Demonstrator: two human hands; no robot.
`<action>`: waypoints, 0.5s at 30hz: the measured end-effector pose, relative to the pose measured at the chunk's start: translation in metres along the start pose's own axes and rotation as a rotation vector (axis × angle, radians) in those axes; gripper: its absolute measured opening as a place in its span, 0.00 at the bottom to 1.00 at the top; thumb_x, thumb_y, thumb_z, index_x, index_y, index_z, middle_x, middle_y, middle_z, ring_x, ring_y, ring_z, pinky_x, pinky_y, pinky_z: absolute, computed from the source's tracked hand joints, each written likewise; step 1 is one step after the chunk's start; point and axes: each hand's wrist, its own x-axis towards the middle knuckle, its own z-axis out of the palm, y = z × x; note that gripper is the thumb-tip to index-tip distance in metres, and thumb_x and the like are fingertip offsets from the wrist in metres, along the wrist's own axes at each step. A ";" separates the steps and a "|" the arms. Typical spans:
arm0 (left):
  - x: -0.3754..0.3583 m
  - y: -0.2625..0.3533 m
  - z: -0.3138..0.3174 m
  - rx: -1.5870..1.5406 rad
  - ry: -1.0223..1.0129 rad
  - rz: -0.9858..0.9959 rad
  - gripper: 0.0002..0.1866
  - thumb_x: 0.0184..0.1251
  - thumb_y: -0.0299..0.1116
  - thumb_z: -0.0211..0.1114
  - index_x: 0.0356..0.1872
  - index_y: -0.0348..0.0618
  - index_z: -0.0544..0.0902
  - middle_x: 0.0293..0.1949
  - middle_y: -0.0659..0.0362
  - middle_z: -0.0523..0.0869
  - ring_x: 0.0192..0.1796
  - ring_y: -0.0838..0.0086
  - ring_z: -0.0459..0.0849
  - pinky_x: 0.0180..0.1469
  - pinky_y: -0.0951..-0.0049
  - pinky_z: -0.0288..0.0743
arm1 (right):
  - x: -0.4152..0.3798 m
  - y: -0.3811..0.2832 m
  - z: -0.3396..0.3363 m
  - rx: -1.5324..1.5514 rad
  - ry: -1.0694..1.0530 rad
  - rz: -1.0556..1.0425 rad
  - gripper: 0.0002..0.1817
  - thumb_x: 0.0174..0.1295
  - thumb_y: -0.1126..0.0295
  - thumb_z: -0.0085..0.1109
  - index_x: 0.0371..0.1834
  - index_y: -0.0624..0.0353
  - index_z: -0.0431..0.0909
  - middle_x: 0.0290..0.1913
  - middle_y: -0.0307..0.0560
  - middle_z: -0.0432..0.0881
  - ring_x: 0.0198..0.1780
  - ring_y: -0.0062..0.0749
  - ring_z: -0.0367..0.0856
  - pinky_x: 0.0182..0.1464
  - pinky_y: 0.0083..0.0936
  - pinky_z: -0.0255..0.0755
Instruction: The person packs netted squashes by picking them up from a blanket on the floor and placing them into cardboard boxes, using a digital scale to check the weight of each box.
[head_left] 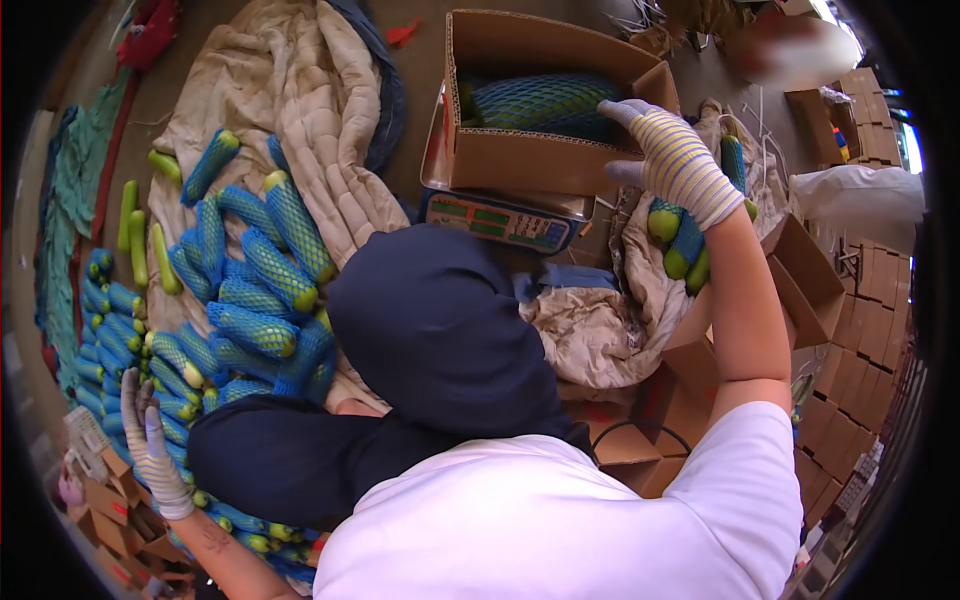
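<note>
My right hand, in a striped glove, is at the near right corner of a cardboard box. Its fingers stretch over the opening and its thumb is spread apart, in front of the near wall. Inside the box lie zucchini in blue foam nets. The box rests on a digital scale with a lit green display. My left hand, gloved the same way, is open with its fingers extended, at the left edge of a large heap of netted zucchini.
A beige quilt lies under part of the heap. Bare zucchini lie at the left. More netted zucchini sit right of the scale on another quilt. Open cartons and stacked boxes stand at the right.
</note>
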 end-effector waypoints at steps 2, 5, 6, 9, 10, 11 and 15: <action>0.000 -0.002 -0.001 0.008 -0.008 -0.010 0.27 0.74 0.39 0.50 0.70 0.39 0.63 0.66 0.52 0.68 0.66 0.64 0.69 0.69 0.66 0.58 | 0.006 0.003 0.009 -0.005 -0.048 0.021 0.30 0.48 0.67 0.68 0.57 0.59 0.73 0.51 0.55 0.79 0.53 0.53 0.76 0.56 0.37 0.71; -0.002 0.001 0.003 0.015 -0.004 -0.047 0.26 0.73 0.37 0.50 0.69 0.38 0.63 0.66 0.53 0.68 0.65 0.65 0.69 0.68 0.67 0.59 | 0.021 0.007 0.024 0.016 -0.215 0.042 0.16 0.47 0.70 0.68 0.42 0.59 0.81 0.38 0.52 0.83 0.43 0.51 0.81 0.46 0.37 0.75; -0.002 0.002 0.005 0.017 0.006 -0.066 0.26 0.73 0.35 0.50 0.69 0.37 0.63 0.66 0.54 0.69 0.65 0.66 0.70 0.68 0.66 0.59 | 0.026 0.006 0.021 -0.022 -0.246 0.024 0.14 0.50 0.69 0.66 0.41 0.58 0.81 0.37 0.53 0.83 0.42 0.52 0.81 0.46 0.38 0.75; -0.003 -0.011 0.009 -0.047 0.025 -0.085 0.26 0.72 0.36 0.51 0.68 0.37 0.64 0.66 0.54 0.69 0.64 0.65 0.70 0.68 0.66 0.59 | 0.049 0.026 0.011 -0.022 -0.236 -0.010 0.12 0.53 0.69 0.64 0.40 0.58 0.81 0.36 0.53 0.84 0.41 0.50 0.82 0.45 0.37 0.75; 0.000 -0.012 0.009 -0.035 0.017 -0.093 0.26 0.72 0.37 0.52 0.68 0.38 0.64 0.65 0.53 0.70 0.64 0.65 0.71 0.67 0.67 0.60 | 0.061 0.037 0.005 0.027 -0.205 -0.019 0.12 0.53 0.70 0.65 0.41 0.58 0.81 0.36 0.52 0.84 0.39 0.47 0.83 0.43 0.35 0.75; 0.004 -0.013 0.011 -0.049 0.041 -0.084 0.26 0.72 0.37 0.52 0.68 0.38 0.64 0.65 0.53 0.70 0.64 0.65 0.71 0.67 0.67 0.60 | 0.077 0.046 -0.005 0.011 -0.187 -0.035 0.12 0.53 0.70 0.65 0.41 0.58 0.81 0.36 0.52 0.84 0.39 0.47 0.83 0.43 0.35 0.75; 0.018 -0.003 0.012 -0.026 0.041 -0.088 0.27 0.72 0.40 0.54 0.68 0.38 0.65 0.65 0.52 0.70 0.64 0.64 0.71 0.66 0.66 0.61 | 0.146 0.073 -0.038 0.332 -0.190 0.121 0.15 0.53 0.72 0.66 0.44 0.59 0.80 0.33 0.46 0.84 0.34 0.31 0.81 0.41 0.28 0.74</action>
